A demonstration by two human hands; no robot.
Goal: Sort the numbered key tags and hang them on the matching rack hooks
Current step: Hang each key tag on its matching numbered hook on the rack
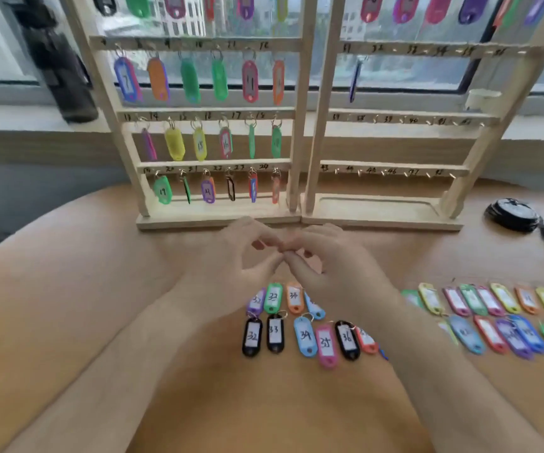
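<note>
Left hand (231, 259) and right hand (336, 269) meet fingertip to fingertip above the table (68, 322); whether they pinch anything cannot be told. Just below lie loose key tags (305, 335), numbered 32 to 36. Behind stand the left rack (211, 221), filled with tags, and the right rack (382, 224), its hooks mostly bare.

The left forearm (117, 354) and right forearm (444, 371) are bare, reach forward and converge at centre. On the left hand (231, 256), thumb and forefinger curve into a ring with their tips closed. The right hand (333, 263) has its fingers curled, and their tips touch those of the left hand. Anything pinched between them is too blurred to identify.
</note>
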